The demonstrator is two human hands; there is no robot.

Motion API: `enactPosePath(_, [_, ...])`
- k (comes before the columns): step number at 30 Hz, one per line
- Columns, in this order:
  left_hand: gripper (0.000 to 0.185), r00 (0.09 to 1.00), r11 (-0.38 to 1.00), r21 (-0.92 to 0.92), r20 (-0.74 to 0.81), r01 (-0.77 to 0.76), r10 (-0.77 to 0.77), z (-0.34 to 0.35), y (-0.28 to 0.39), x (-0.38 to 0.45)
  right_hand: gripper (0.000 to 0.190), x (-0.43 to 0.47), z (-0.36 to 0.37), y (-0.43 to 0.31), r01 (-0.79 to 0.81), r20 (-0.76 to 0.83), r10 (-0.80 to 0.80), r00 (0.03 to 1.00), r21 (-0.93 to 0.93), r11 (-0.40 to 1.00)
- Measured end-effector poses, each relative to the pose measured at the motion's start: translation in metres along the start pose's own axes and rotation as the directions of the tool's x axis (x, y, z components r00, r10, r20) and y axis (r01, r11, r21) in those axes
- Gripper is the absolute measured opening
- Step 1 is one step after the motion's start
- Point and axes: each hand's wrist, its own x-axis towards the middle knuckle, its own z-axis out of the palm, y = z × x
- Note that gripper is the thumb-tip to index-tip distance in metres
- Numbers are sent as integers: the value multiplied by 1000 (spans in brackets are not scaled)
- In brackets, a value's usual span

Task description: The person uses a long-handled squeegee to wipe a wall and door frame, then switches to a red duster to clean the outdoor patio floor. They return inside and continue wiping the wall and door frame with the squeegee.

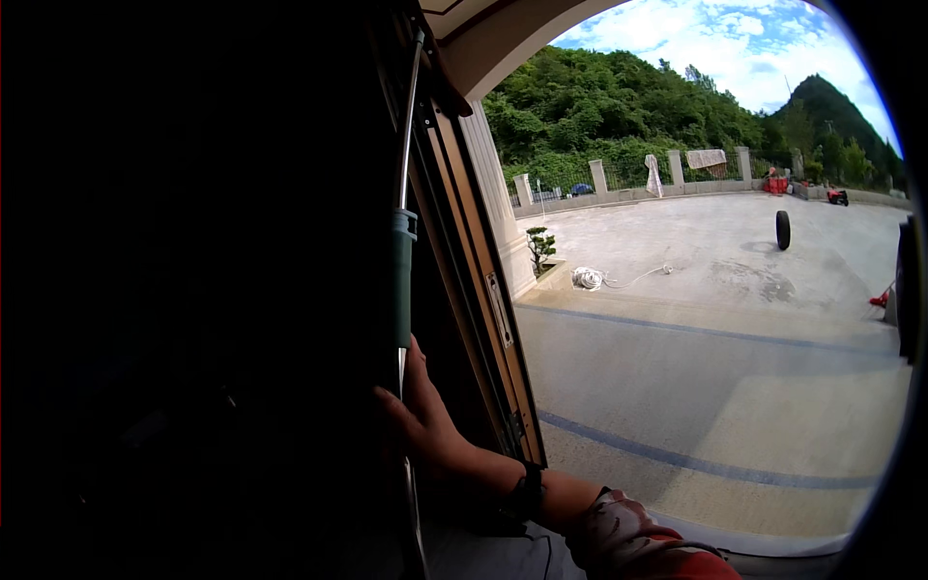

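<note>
A shiny metal pole (410, 123) with a grey-green plastic sleeve (403, 283) stands nearly upright in front of me, beside a door frame. My right hand (428, 420) comes in from the lower right and grips the bare metal just under the sleeve. The pole passes between the thumb and the fingers, and most of the fingers are lost in shadow. Below the hand the lower shaft (413, 507) runs down out of the picture. My left hand is out of view; the left half of the picture is nearly black.
The brown door frame (478, 239) with a metal latch plate (499, 308) rises right of the pole. Outside lie a paved yard (652, 232), a coiled white hose (589, 278), a potted shrub (541, 245) and a tyre (783, 230). A dark cable (549, 554) crosses the floor.
</note>
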Motion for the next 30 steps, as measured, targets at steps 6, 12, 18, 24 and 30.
enactPosePath(6, [24, 896, 874, -485, 377, -23, 233, 20, 92, 20, 57, 99, -14, -54, -108, 26, 106, 994, 108, 988])
enactPosePath(12, [32, 720, 674, -684, 613, 277, 326, 70, 178, 59, 48, 223, -50, -148, -389, -162, 384, 909, 0, 921])
enactPosePath(18, [40, 801, 553, -777, 520, 300, 297, 77, 198, -30, 70, 175, -33, -177, -339, -70, 342, 937, 51, 940])
enactPosePath(24, [18, 816, 572, -758, 523, 313, 246, 82, 205, -100, 61, 102, -37, -196, -254, -17, 254, 967, -134, 958])
enactPosePath(30, [31, 134, 525, -421, 857, 740, 498, 110, 261, 26, 55, 220, -44, -228, 205, 260, 136, 956, -923, 326])
